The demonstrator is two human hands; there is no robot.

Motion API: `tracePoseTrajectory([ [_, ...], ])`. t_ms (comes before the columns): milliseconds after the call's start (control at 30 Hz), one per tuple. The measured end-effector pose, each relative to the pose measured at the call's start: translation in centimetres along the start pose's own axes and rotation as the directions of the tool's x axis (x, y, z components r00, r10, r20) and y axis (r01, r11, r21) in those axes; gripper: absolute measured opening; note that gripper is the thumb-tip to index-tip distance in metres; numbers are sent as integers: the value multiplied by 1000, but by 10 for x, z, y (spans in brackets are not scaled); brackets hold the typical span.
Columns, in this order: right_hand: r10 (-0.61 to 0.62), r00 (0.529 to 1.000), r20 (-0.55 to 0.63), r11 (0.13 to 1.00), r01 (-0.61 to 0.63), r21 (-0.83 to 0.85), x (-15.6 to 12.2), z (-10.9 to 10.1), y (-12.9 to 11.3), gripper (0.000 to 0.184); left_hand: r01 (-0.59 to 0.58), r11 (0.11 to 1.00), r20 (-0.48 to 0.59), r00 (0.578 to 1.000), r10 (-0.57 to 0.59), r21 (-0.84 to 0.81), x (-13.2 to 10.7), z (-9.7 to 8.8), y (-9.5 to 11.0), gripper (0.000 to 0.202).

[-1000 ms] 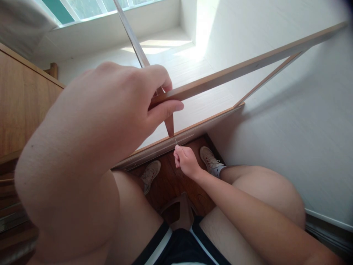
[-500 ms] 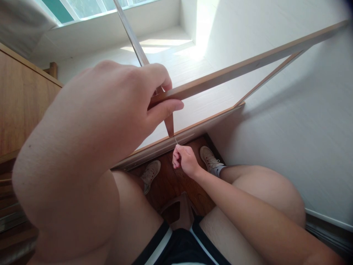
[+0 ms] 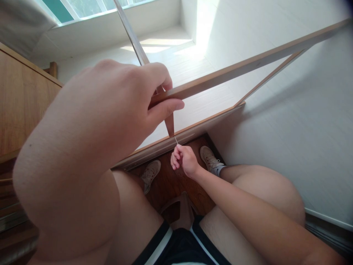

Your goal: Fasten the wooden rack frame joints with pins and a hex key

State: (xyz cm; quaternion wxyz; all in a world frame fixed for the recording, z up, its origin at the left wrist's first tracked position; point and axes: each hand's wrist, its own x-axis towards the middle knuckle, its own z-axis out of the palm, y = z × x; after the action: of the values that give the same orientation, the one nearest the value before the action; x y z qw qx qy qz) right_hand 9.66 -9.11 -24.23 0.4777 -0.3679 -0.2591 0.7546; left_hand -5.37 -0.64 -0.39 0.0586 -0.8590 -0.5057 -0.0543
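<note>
My left hand point(image 3: 132, 97) is closed around the near end of a wooden frame bar point(image 3: 220, 75), its thumb underneath and its fingers over the top. Below that grip, a short wooden upright point(image 3: 170, 125) comes down towards a panel edge point(image 3: 209, 119). My right hand point(image 3: 188, 162) is lower, pinching a thin light metal rod point(image 3: 176, 140) between thumb and forefinger. The rod's upper tip meets the bottom of the upright; its other end is hidden in my fingers. A slanting wooden brace point(image 3: 271, 77) joins the bar farther right.
A shiny metal pole point(image 3: 132, 35) rises past my left hand towards the window point(image 3: 85, 9). The wooden cabinet point(image 3: 24, 106) stands at left, and a pale wall point(image 3: 303, 140) is at right. My shoes point(image 3: 208, 156) rest on the dark wooden floor point(image 3: 171, 176), with a stool point(image 3: 183, 211) beneath me.
The loosely curled fingers of my right hand have shifted slightly left, while its pinch stays in place. My left hand and the frame have barely moved.
</note>
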Motion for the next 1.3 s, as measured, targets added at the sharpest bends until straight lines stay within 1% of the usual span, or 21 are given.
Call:
tracePoseTrajectory([
  [100, 1, 1000, 25, 999, -2, 34, 0, 0, 0, 47, -40, 999, -31, 999, 40, 2, 0, 1, -1, 57],
  [167, 2, 1000, 19, 1000, -2, 22, -1, 0, 0, 46, -49, 999, -41, 998, 49, 7, 0, 1, -2, 56],
  [300, 1, 999, -34, 999, -2, -44, -1, 0, 1, 46, -43, 999, -54, 998, 44, 15, 1, 1, -3, 57],
  [533, -3, 999, -42, 999, 1, -46, -3, 2, 5, 45, -30, 999, -67, 997, 31, 18, 0, 4, -2, 59],
  [600, -1, 999, -50, 995, -4, -102, -8, 3, 7, 45, -34, 999, -74, 997, 35, 18, 0, 3, -2, 60],
  [700, 16, 999, -29, 964, -23, -267, -19, 5, 12, 45, -39, 999, -63, 997, 40, 11, 1, 2, -2, 59],
  [767, 0, 1000, -1, 904, 0, -427, -25, 4, 14, 47, -30, 999, -57, 998, 30, 11, 1, 2, -2, 58],
  [833, -54, 998, 18, 806, 54, -590, -27, 2, 13, 49, -22, 1000, -54, 998, 22, 15, 0, 2, -3, 58],
  [900, -120, 993, 0, 709, 85, -700, -24, -1, 8, 50, -13, 1000, -50, 999, 14, 22, -1, 2, -3, 59],
  [1000, -202, 976, -78, 625, 67, -778, -16, -4, -1, 49, -10, 1000, -46, 999, 11, 20, -1, 3, -2, 58],
  [1067, -235, 966, -107, 577, 50, -815, -12, -5, -7, 48, -9, 1000, -46, 999, 9, 12, -1, 3, -2, 58],
  [1200, -241, 963, -120, 471, 8, -882, -8, -4, -15, 45, 16, 1000, -29, 999, -16, -1, -1, 2, -2, 64],
  [1300, -247, 964, -103, 367, -6, -930, -9, -3, -18, 44, 32, 999, -13, 999, -32, -10, -2, 2, -2, 65],
])
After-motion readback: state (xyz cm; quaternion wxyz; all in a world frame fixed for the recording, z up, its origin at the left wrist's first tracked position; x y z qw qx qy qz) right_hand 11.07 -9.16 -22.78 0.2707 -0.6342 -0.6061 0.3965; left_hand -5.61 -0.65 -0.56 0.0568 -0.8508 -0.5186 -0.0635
